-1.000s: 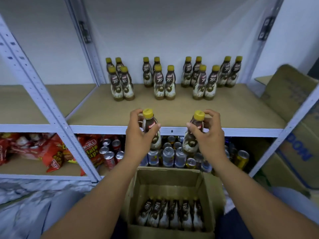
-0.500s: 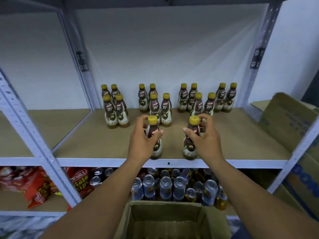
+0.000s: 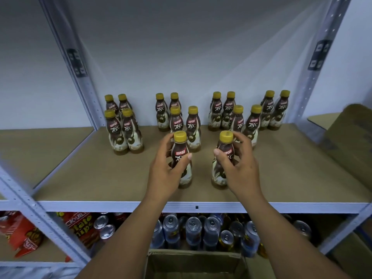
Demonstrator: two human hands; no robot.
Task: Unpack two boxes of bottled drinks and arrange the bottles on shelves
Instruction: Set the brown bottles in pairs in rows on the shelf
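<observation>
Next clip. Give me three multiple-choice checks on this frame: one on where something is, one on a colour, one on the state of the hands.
1. Where are the left-hand bottle and the right-hand bottle?
A. lying on their sides on the floor
B. upright on the shelf board, in front of the other bottles
C. raised high above the shelf

2. What colour are the bottle caps?
A. red
B. yellow
C. white

3. What are the left hand and the right hand doing?
A. each has a bottle in its grip
B. both hang idle
C. both lie flat on the board

Answers:
1 B, their bases sit on the board nearer its front edge.
2 B, every cap in view is yellow.
3 A, fingers and thumb curl round each bottle.
</observation>
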